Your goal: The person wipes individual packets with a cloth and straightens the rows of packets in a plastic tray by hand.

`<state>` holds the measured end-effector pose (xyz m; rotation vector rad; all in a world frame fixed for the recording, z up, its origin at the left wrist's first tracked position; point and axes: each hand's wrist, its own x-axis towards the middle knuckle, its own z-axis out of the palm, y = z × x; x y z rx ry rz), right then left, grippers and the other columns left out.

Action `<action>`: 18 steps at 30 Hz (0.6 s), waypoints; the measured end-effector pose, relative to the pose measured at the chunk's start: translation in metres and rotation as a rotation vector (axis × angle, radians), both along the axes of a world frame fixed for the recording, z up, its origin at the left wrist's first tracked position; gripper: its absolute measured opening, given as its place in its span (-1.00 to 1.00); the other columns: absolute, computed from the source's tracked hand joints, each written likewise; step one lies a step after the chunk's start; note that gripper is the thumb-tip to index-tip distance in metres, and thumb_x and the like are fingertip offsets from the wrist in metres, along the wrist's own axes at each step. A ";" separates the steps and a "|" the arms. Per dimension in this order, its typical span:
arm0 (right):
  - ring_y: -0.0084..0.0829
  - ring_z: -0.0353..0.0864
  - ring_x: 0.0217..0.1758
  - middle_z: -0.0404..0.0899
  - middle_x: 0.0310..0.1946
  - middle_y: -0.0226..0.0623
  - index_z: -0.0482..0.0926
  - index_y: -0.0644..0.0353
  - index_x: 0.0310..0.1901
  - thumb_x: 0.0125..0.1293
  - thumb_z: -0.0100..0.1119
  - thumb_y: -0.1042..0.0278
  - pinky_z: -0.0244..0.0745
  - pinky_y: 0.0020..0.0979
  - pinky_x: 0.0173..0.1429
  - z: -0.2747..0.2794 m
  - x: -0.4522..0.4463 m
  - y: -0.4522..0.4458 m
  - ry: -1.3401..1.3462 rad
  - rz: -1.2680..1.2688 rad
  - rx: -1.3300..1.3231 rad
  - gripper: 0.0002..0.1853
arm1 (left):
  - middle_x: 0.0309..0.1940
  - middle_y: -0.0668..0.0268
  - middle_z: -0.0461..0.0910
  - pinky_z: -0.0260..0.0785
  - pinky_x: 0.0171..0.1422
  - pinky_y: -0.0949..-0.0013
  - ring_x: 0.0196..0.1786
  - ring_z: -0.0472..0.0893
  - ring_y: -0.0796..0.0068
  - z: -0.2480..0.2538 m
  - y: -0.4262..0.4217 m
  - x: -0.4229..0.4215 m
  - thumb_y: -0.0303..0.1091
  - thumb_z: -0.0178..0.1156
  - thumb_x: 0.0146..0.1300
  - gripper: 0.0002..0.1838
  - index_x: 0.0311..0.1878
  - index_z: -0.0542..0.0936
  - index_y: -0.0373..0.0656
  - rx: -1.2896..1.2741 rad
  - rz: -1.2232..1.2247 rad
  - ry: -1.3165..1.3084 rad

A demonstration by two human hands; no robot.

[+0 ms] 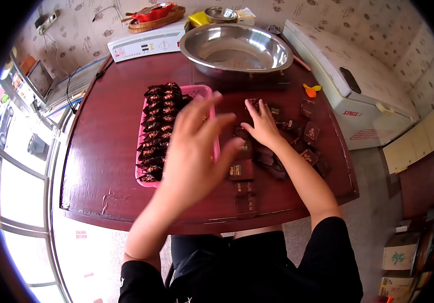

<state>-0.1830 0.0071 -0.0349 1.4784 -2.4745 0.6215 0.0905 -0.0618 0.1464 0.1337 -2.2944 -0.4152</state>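
A pink plastic basket [139, 146] holds rows of dark brown wrapped packets [152, 135] standing closely side by side. My left hand [192, 144] is raised in front of the basket's right side, its fingers spread and slightly smeared by motion, and it hides part of the basket. To the right, my right hand [263, 126] reaches over the table with fingers stretched out, the fingertips at a dark packet [251, 103]. More loose dark packets lie around and under that forearm. Below the hands, a short column of flat packets [242, 170] runs toward the table's front edge.
A wide steel basin [237, 63] stands at the back of the dark red table [108, 166], beside a white appliance [146, 43] bearing a red-topped tray [154, 16]. Orange and yellow items [311, 90] lie at the right. A white chest freezer [363, 86] with a phone on top adjoins the table.
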 end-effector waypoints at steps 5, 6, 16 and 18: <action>0.08 0.36 0.36 0.30 0.38 0.08 0.58 0.06 0.14 0.28 0.28 0.09 0.28 0.05 0.39 -0.004 -0.005 0.014 -0.027 0.138 0.142 -0.57 | 0.32 -0.17 0.38 0.28 0.43 0.10 0.36 0.40 -0.11 -0.046 0.048 -0.025 -0.22 0.34 0.23 -0.42 0.20 0.49 -0.43 0.267 -0.217 -0.222; -0.02 0.48 0.28 0.39 0.34 0.01 0.69 0.14 -0.02 0.29 0.27 0.13 0.37 -0.01 0.34 -0.005 -0.004 0.022 -0.060 0.231 0.093 -0.67 | 0.33 -0.22 0.33 0.25 0.46 0.10 0.38 0.37 -0.14 -0.059 0.054 -0.030 -0.21 0.31 0.26 -0.37 0.25 0.42 -0.48 0.255 -0.213 -0.295; -0.08 0.67 -0.04 0.64 0.06 -0.16 0.73 0.28 -0.20 0.16 0.34 0.34 0.57 -0.23 0.08 0.026 0.016 0.089 -0.340 0.520 0.121 -0.78 | 0.46 -0.23 0.09 0.08 0.54 -0.11 0.51 0.07 -0.33 -0.167 0.051 -0.107 -0.33 0.17 0.24 -0.30 0.39 0.23 -0.49 0.036 0.090 -0.428; -0.10 0.68 -0.05 0.67 -0.01 -0.14 0.73 0.26 -0.16 0.16 0.35 0.33 0.57 -0.26 0.08 0.022 0.017 0.092 -0.373 0.539 0.007 -0.75 | 0.45 -0.21 0.14 0.11 0.52 -0.10 0.51 0.09 -0.33 -0.179 0.048 -0.114 -0.33 0.21 0.20 -0.30 0.39 0.28 -0.40 0.109 0.188 -0.548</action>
